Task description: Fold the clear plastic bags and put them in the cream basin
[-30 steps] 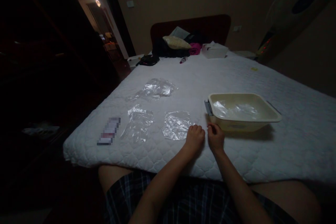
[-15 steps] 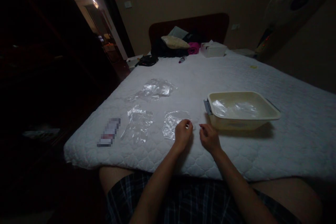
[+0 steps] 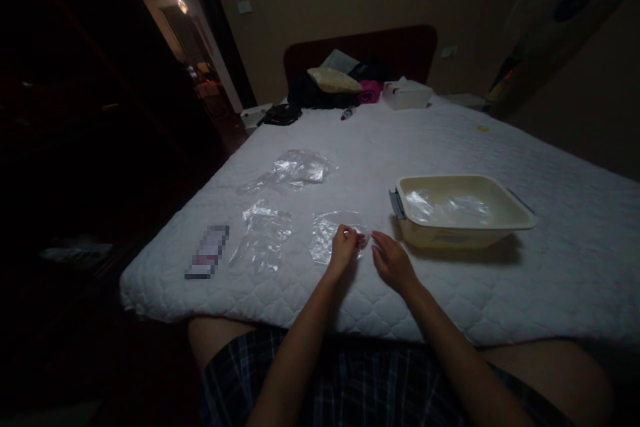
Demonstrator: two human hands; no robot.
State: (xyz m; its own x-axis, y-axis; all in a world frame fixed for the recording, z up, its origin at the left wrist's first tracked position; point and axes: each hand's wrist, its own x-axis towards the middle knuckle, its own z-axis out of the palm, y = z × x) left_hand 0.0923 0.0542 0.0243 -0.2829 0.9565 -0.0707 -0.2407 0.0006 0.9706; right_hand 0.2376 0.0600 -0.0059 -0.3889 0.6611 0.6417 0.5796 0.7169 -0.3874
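A thin clear plastic piece (image 3: 324, 240), looking like a flat bag or disposable glove, lies on the white quilted bed. My left hand (image 3: 345, 250) is over its right side, thumb and fingers pinched on the film. Just to the right, my right hand (image 3: 393, 259) has its fingers stretched towards the plastic's right edge; whether the fingertips touch it I cannot tell. Another crinkled clear plastic piece (image 3: 263, 238) is spread out farther left. Behind these lies a larger heap of clear plastic (image 3: 300, 168).
A cream plastic tub (image 3: 467, 235) with grey clips stands to the right, clear plastic inside. A blurred-out flat object (image 3: 207, 252) lies near the bed's left edge. Clothes, a magenta roll (image 3: 369, 91) and a white box (image 3: 407, 95) are by the headboard. A fan (image 3: 575, 0) stands at right.
My right hand has moved slightly left, its fingers straightening from a curl. My left hand has shifted a little and stays at the plastic. The tub and other plastic pieces have not moved.
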